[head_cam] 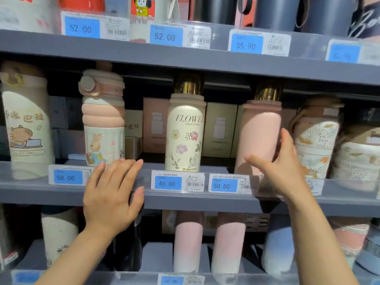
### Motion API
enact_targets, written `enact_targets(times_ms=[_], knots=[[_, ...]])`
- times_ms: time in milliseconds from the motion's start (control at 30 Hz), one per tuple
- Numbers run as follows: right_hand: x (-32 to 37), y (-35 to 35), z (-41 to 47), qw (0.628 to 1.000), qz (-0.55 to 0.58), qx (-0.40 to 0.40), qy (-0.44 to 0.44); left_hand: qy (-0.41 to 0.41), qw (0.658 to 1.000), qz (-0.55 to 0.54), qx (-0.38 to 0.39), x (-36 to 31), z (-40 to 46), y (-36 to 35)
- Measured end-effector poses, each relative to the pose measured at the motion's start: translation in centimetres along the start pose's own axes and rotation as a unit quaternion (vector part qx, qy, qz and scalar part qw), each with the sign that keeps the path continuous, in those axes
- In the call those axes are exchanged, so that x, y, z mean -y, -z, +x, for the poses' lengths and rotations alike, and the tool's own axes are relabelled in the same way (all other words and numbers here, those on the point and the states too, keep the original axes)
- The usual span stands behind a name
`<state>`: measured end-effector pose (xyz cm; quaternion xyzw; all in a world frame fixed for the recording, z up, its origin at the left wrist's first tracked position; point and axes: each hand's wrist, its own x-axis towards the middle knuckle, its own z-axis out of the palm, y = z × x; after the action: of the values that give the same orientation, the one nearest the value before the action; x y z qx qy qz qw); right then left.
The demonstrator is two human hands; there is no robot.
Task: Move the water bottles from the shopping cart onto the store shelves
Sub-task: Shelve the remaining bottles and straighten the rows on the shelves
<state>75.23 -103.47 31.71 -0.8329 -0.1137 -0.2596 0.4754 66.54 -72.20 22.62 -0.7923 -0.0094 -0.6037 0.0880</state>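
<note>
**Both hands at the middle shelf, pink bottle standing beside your right hand**

You face a grey metal store shelving unit (185, 60) with three tiers in view, each fronted by a clear plastic rail carrying blue price tags. The middle shelf (185, 199) runs across the whole frame at hand height.

On that middle shelf, from your left: a cream bottle printed with a brown bear (26, 128), a peach ribbed bottle with a rabbit picture on its lower half (102, 124), a cream flask with a gold cap and flower print reading "FLOWER" (185, 136), then a plain pink flask with a gold cap (259, 136), and further right two rounded floral-print bottles with beige lids (316, 140). All stand upright. Behind them sit pink and beige cartons (155, 124) showing bottle outlines.

The lower shelf holds two pale pink cylindrical bottles (189, 241) side by side near the middle, with other bottles to either side, blurred.

Your right hand (281, 167) reaches up to the plain pink flask, which stands on the middle shelf behind the 50.50 price tag (224, 185). Your fingers are straight and spread, with fingertips against the flask's right side and the thumb stretched out in front of its base; the hand is released, not wrapped around it.

Your left hand (111, 194) is also unclenched, fingers straight and splayed, in front of the shelf rail just below the rabbit bottle, holding nothing. Whether the palm touches the rail, you cannot tell.
</note>
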Motion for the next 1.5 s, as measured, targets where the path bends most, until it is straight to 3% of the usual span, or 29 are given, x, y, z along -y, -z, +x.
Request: enact_targets(times_ms=[67, 167, 467, 567, 700, 967, 1200, 1500], knots=[[0.1, 0.4, 0.5, 0.998, 0.053, 0.028, -0.026, 0.001, 1.000, 0.000, 0.002, 0.0, 0.0, 0.0], [0.1, -0.1, 0.6, 0.999, -0.014, 0.018, -0.033, 0.000, 1.000, 0.003, 0.009, 0.0, 0.0, 0.1], [0.7, -3.1, -1.3, 0.980, -0.143, -0.140, -0.008, 0.001, 1.000, 0.004, 0.013, 0.0, 0.1, 0.2], [0.6, -2.8, -1.0, 0.986, -0.130, -0.104, -0.005, -0.001, 1.000, 0.006, 0.009, 0.0, 0.1, 0.2], [0.0, -1.1, -0.1, 0.999, -0.011, -0.016, -0.038, 0.000, 1.000, 0.008, 0.001, 0.1, 0.0, 0.0], [1.3, -3.5, -0.8, 0.970, -0.197, -0.137, -0.034, 0.000, 1.000, 0.009, -0.002, 0.1, 0.0, 0.0], [0.0, -1.8, -0.8, 0.999, -0.015, -0.043, -0.028, 0.003, 1.000, 0.009, -0.009, 0.0, 0.0, -0.2], [0.7, -3.2, -1.2, 0.987, -0.114, -0.111, -0.016, 0.000, 1.000, 0.006, -0.005, 0.1, 0.0, -0.2]])
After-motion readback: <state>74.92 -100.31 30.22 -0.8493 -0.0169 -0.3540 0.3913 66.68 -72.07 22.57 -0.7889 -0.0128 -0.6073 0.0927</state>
